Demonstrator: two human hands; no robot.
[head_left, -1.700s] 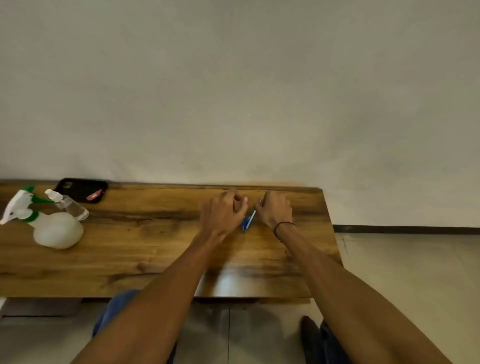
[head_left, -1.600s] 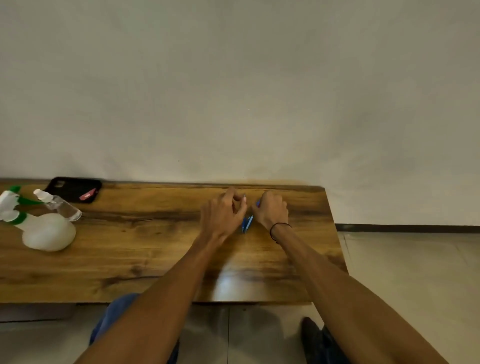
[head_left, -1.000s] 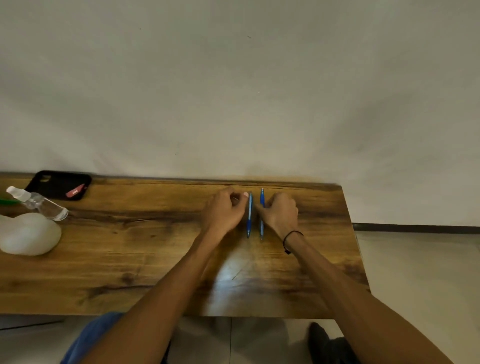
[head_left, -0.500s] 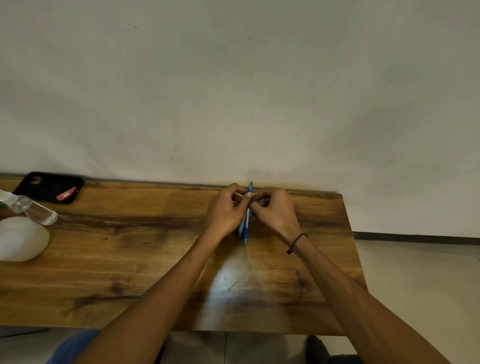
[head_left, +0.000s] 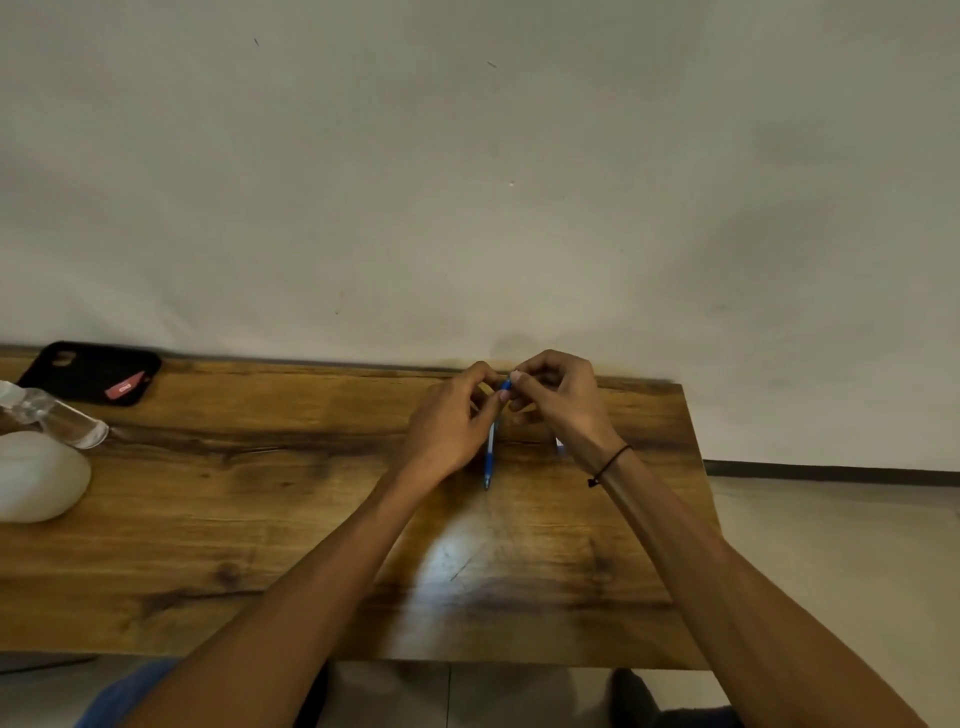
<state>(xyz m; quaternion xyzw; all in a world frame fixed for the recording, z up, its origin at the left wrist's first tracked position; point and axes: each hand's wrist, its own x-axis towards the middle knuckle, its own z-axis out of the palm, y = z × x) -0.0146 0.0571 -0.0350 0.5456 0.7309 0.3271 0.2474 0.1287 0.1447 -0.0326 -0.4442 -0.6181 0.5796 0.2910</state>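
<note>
A blue pen (head_left: 490, 453) slants over the far middle of the wooden table (head_left: 260, 519), tip toward me. My left hand (head_left: 451, 422) and my right hand (head_left: 563, 400) meet at its upper end, and the fingertips of both pinch it there. Most of the pen's top is hidden by my fingers. A small blue and white piece (head_left: 559, 446), perhaps a second pen, shows just beside my right wrist, mostly hidden. A thin black band circles my right wrist.
A black phone (head_left: 91, 371) lies at the far left by the wall. A small clear spray bottle (head_left: 60, 422) and a round white bottle (head_left: 36, 483) stand at the left edge. The table ends on the right, with tiled floor beyond.
The two pens lay side by side a second ago, then my hands brought them together. Now both hands have closed in on the upper end of one pen, a little farther back.
</note>
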